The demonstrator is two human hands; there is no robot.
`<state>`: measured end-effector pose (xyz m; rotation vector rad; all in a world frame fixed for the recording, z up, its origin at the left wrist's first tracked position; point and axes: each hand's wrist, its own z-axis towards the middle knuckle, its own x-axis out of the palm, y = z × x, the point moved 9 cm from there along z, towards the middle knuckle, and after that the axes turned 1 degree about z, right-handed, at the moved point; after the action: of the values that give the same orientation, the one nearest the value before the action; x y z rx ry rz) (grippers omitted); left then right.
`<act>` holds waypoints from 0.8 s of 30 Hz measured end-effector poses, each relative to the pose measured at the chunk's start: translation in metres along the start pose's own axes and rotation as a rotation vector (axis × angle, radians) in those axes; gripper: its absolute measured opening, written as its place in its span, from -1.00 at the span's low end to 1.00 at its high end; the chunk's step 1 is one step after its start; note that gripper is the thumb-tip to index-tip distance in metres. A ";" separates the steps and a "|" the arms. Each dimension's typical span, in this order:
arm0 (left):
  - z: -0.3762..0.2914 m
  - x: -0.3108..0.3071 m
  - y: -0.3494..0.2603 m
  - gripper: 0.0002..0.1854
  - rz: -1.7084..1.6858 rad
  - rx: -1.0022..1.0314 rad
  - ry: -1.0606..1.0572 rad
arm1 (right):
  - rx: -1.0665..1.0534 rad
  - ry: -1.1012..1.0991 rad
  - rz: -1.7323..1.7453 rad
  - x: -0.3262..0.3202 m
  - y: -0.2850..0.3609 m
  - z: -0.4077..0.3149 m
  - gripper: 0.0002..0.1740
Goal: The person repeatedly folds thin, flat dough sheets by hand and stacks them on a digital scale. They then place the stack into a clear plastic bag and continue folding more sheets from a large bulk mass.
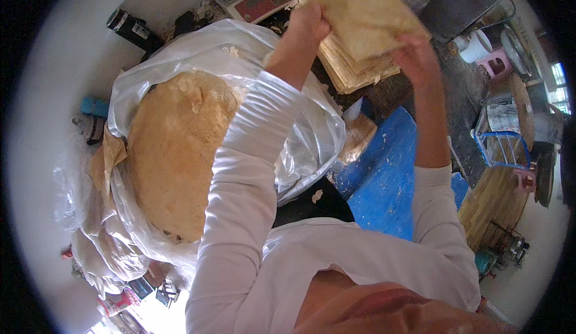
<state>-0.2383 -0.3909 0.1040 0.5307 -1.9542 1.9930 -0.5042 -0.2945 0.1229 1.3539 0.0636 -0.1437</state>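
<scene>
My left hand (309, 24) grips the left edge of a thin, pale yellow folded sheet (364, 14), which looks like flatbread. On the right, my right hand (416, 57), blurred, holds the sheet's lower right corner. Beneath it lies a stack of similar folded sheets (348, 70), their layered edges towards me. My left forearm reaches over a large round pile of thin tan flatbreads (180, 154). A clear plastic bag (135, 82) is folded open around that pile. The sheet's far end runs out of the top of the view.
A weighing scale (265, 1) stands beyond the bag, and a black cylindrical flask (134, 29) is by the wall. Blue sheeting (382, 176) with crumbs is right of my lap. Farther right are a white bucket (476, 46), a pink stool (496, 63) and a blue-framed rack (503, 148).
</scene>
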 end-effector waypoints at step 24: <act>-0.185 0.105 0.021 -0.41 1.501 1.052 0.211 | -0.630 -0.222 -0.859 -0.004 0.035 -0.050 -0.63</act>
<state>-0.3509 -0.2117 0.1323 -1.3783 -0.8561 3.5726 -0.5015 -0.2382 0.1468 0.6027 0.4640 -0.9159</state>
